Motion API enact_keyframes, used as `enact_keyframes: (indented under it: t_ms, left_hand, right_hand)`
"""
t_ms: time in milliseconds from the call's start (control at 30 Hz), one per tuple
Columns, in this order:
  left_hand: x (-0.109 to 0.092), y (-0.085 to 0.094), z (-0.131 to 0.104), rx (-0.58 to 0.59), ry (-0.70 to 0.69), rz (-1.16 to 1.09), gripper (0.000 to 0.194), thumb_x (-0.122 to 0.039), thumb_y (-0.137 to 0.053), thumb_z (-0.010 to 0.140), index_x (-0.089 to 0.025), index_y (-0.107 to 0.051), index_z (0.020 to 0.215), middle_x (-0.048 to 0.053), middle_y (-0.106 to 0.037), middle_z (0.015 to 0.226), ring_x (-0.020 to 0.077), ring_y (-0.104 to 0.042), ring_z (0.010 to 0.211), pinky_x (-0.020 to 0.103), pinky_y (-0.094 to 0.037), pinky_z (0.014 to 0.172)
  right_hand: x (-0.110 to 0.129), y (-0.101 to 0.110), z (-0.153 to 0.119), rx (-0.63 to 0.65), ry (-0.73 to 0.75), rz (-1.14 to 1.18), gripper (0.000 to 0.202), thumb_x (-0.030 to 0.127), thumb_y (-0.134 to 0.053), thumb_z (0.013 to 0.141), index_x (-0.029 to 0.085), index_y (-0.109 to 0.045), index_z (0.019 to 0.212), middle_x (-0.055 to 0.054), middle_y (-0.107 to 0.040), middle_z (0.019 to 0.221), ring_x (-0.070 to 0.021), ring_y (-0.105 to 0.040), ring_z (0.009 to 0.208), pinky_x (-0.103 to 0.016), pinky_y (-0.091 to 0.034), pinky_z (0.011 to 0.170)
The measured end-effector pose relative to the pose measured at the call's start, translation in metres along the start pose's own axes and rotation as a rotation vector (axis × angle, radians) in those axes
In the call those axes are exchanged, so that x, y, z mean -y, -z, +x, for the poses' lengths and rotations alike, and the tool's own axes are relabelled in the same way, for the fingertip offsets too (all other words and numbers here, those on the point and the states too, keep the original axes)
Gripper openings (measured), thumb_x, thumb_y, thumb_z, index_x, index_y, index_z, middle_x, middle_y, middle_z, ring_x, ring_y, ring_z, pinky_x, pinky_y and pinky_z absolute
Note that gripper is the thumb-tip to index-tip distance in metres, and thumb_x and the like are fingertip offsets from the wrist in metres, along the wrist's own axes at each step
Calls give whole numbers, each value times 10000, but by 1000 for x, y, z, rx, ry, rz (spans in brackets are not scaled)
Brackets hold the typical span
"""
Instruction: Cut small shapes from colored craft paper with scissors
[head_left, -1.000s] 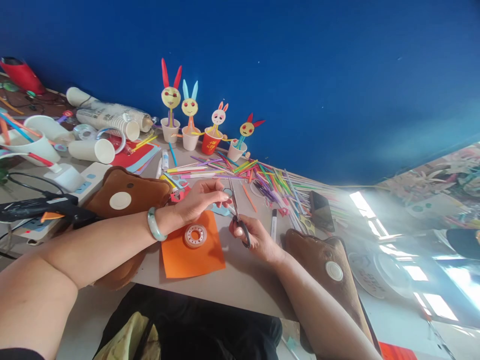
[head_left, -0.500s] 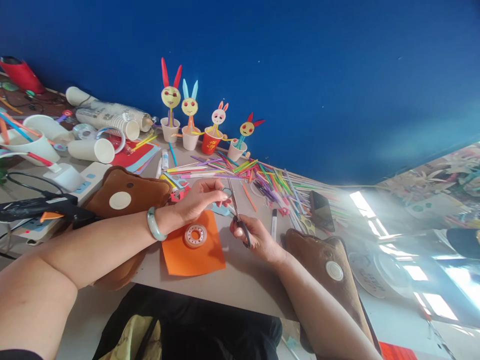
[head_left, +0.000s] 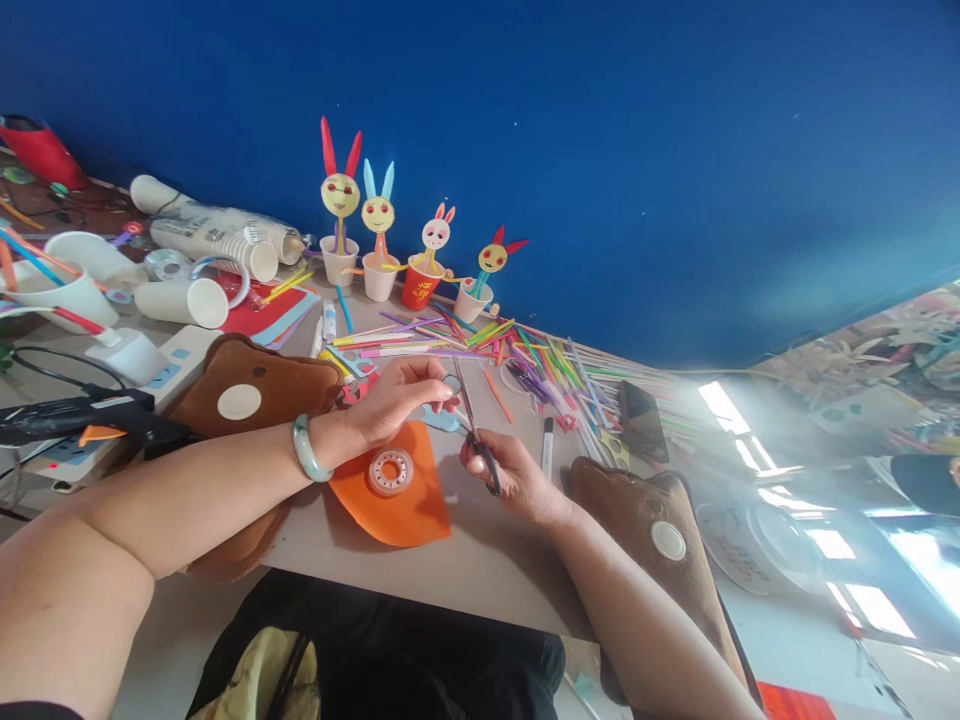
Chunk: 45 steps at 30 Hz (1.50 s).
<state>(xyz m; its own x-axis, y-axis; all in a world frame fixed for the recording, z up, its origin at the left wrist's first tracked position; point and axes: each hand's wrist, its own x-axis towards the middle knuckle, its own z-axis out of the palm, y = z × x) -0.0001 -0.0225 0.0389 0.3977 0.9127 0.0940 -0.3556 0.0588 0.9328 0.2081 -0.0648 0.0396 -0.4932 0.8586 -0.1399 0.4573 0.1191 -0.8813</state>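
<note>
My left hand, with a jade-coloured bangle at the wrist, pinches a small round bluish paper piece. My right hand grips black-handled scissors, whose blades point up and away, close beside the paper piece. Whether the blades touch the paper, I cannot tell. Below my left hand an orange paper sheet lies on the table, its lower left corner looking curled. On it rests a round tape roll. Behind my fingers lies a light blue paper scrap.
Several rabbit-faced figures in cups stand along the blue wall. Coloured strips are scattered before them. A glue gun, a power strip and a brown cushion lie left; a phone and another brown cushion lie right.
The orange sheet's lower left corner, flat before, now looks folded or curled under. Both hands, the scissors and the paper piece stay almost in place.
</note>
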Motion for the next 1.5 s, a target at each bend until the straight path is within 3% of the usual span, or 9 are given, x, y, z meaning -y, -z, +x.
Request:
enact_keyframes:
  t_ms: [1500]
  left_hand:
    - [0, 1, 4, -50, -16, 19, 218, -290, -708, 756, -179, -539, 677, 7, -650, 695, 139, -628, 716, 266, -467, 697]
  right_hand:
    - [-5, -2, 1, -25, -10, 17, 636, 803, -538, 782, 173, -492, 705, 32, -407, 644, -111, -352, 617, -261, -278, 566]
